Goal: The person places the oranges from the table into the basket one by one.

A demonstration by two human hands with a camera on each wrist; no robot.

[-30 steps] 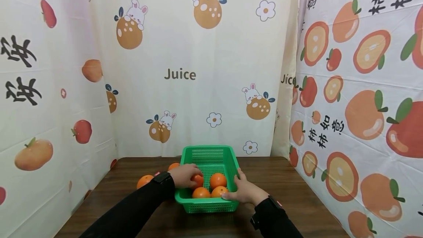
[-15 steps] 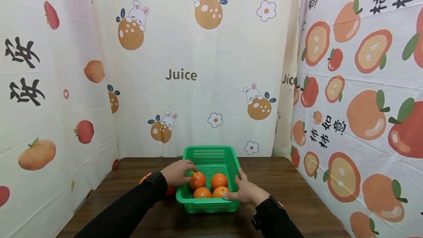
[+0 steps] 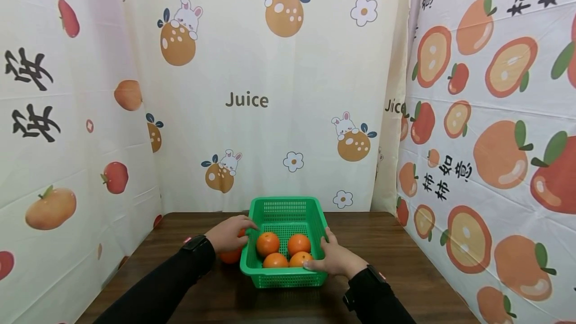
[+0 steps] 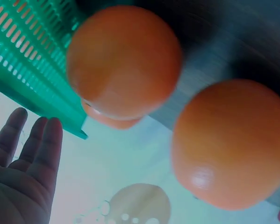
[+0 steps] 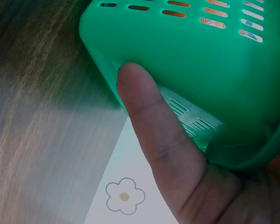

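Note:
A green plastic basket point(image 3: 288, 278) with slotted sides stands mid-table, holding several oranges point(image 3: 268, 244) in its near half. My right hand point(image 3: 338, 259) grips its near right corner, thumb over the rim. In the right wrist view, a finger point(image 5: 154, 126) lies along the basket's outer wall. Just left of the basket, my left hand point(image 3: 228, 234) hovers over loose oranges point(image 3: 230, 256), which it partly hides in the head view. Seen from the left wrist, its fingers are spread and hold nothing; a near orange point(image 4: 231, 144) and another orange point(image 4: 125, 60) beside the basket wall show there.
The dark wooden table point(image 3: 360, 299) extends around the basket. Printed cloth curtains point(image 3: 288, 64) enclose it at the back and on both sides, and the back curtain hangs close behind the basket's far end.
My left hand has let go of an orange inside the basket and moved left, out over the rim to the loose oranges. The right hand keeps its grip on the basket.

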